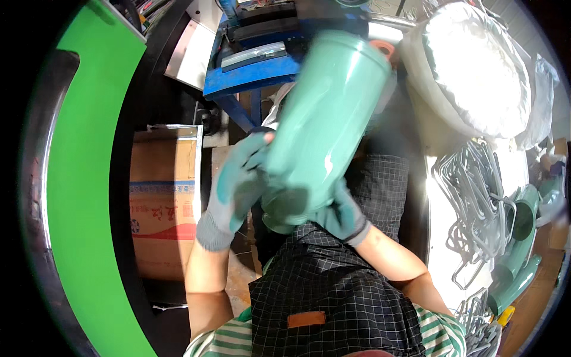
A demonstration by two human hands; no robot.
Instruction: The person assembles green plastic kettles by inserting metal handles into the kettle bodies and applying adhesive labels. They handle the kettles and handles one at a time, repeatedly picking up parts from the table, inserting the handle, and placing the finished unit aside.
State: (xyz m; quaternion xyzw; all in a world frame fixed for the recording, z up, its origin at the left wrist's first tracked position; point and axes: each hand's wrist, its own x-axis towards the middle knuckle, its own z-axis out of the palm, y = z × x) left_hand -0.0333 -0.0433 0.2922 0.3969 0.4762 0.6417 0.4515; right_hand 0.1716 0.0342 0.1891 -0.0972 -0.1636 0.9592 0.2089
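A large, glossy pale green cylinder [324,113] is tilted in front of me, its far end leaning up and to the right. Its lower end is close to my lap, over the black checked apron. My left hand [235,181], in a grey and teal glove, grips its left side near the lower end. Around the lower right side, my right hand [342,214] holds it in a matching glove, with some fingers hidden beneath. Beside the cylinder's far rim is a small orange-red piece [383,50]; whether it is attached, I cannot tell. Motion blurs the cylinder slightly.
To the right, bent metal wire pieces [476,196] lie in a pile beside curved green parts [517,256]. A big white sack [476,71] stands at the far right. Ahead is a blue bench [253,77]; a cardboard box [162,226] and green panel [80,178] are left.
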